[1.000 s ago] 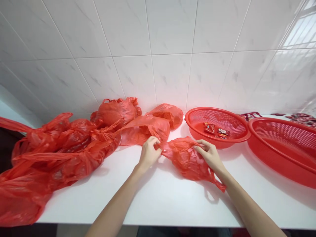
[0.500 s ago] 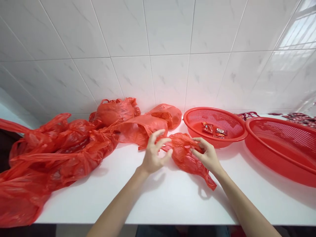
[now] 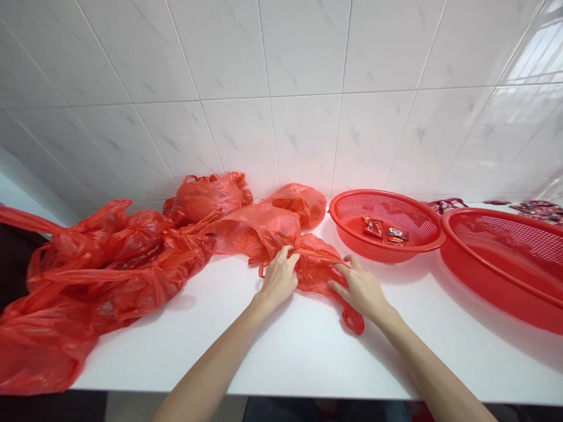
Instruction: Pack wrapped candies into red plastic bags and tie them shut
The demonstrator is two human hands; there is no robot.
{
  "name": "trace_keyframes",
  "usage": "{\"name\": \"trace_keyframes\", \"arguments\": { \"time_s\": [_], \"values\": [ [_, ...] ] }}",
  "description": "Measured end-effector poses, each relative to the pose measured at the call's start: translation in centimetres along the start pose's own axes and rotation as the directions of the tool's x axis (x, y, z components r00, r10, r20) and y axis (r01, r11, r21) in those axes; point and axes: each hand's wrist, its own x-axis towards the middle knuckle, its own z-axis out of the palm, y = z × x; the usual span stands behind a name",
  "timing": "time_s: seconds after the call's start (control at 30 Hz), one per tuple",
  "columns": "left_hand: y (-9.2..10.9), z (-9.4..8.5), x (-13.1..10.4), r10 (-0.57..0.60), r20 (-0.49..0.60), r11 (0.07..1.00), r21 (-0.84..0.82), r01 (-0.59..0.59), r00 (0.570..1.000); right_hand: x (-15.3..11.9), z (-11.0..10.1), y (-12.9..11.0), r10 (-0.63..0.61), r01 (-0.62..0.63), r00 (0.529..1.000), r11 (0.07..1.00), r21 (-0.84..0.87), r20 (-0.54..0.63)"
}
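A thin red plastic bag (image 3: 316, 271) lies crumpled on the white table between my hands, with a looped handle pointing toward the front edge. My left hand (image 3: 280, 275) is closed on the bag's left side, fingertips pinching its upper layer. On the right side of the same bag rests my right hand (image 3: 358, 287), its fingers apart and touching the plastic. Just behind, another red bag (image 3: 259, 225) lies loosely puffed up. The round red basket (image 3: 387, 253) behind my right hand holds several small wrapped snacks (image 3: 373, 227).
Several filled, knotted red bags (image 3: 149, 287) cover the left side of the white table (image 3: 264, 363). A larger red basket (image 3: 497, 281) stands at the right, with dark red packets (image 3: 539, 211) behind it. A tiled wall (image 3: 303, 140) closes off the back.
My left hand has come down onto the bag and closed on it. My right hand has lowered slightly, its fingers spreading over the plastic. The bag's lower handle has shifted left.
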Motion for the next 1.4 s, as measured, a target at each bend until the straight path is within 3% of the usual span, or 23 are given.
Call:
{"name": "trace_keyframes", "arguments": {
  "time_s": [0.1,0.27,0.37,0.53,0.67,0.77,0.83,0.9,1.0,1.07,1.17,1.27,1.33,1.4],
  "values": [
    [0.4,-0.4,0.0,-0.018,0.028,1.000,0.005,0.018,0.999,0.3,-0.5,0.4,0.214,-0.215,0.977,0.959,-0.183,-0.026],
    [-0.3,-1.3,0.4,-0.116,-0.033,0.992,0.041,0.118,0.993,0.9,-1.6,2.5,0.313,-0.316,0.948,0.946,-0.071,-0.057],
    [-1.0,-1.6,0.5,-0.106,-0.040,0.994,0.027,0.108,0.994,1.4,-1.7,3.4,0.231,-0.230,0.971,0.973,0.022,-0.055],
    [-1.3,-1.4,0.3,0.037,-0.003,0.996,-0.082,-0.037,0.999,1.7,-1.5,3.4,0.036,-0.002,0.991,0.966,0.260,-0.127],
    [-0.9,-0.7,-0.1,0.060,0.024,0.988,-0.142,-0.056,0.998,1.2,-1.4,2.6,-0.045,0.165,0.978,0.757,0.632,-0.202],
    [-1.1,-0.4,-0.1,0.044,0.046,0.994,-0.101,-0.039,0.998,1.0,-1.4,2.4,-0.015,0.150,0.983,0.651,0.744,-0.185],
    [-1.6,-0.4,0.1,0.019,0.034,0.998,-0.058,-0.017,0.999,1.0,-1.4,2.7,-0.005,0.144,0.983,0.633,0.761,-0.182],
    [-2.0,-0.4,0.3,-0.005,-0.035,1.000,-0.029,0.004,0.999,1.2,-1.4,3.0,0.002,0.140,0.981,0.676,0.724,-0.193],
    [-2.3,-0.4,0.4,-0.001,-0.203,1.000,-0.008,0.000,0.979,1.3,-1.4,3.1,0.036,0.099,0.968,0.853,0.513,-0.248],
    [-2.2,-0.3,0.4,0.023,-0.292,1.000,0.001,-0.023,0.956,1.2,-1.3,2.8,0.078,-0.004,0.968,0.954,0.298,-0.238],
    [-1.7,-0.2,0.3,0.030,-0.337,1.000,0.002,-0.031,0.941,1.0,-1.1,2.3,0.154,-0.147,0.974,0.988,0.057,-0.163],
    [-1.3,-0.6,0.2,-0.016,-0.237,1.000,-0.015,0.012,0.971,0.9,-0.8,2.3,0.118,-0.106,0.971,0.992,0.066,-0.206],
    [-1.2,-1.0,0.1,-0.067,-0.070,0.998,-0.024,0.065,0.995,1.0,-0.6,2.6,0.048,-0.004,0.963,0.986,0.164,-0.266],
    [-1.3,-1.3,0.1,-0.105,0.109,0.994,-0.027,0.109,0.988,1.1,-0.4,2.9,-0.017,0.082,0.970,0.962,0.262,-0.243]
  ]
}}
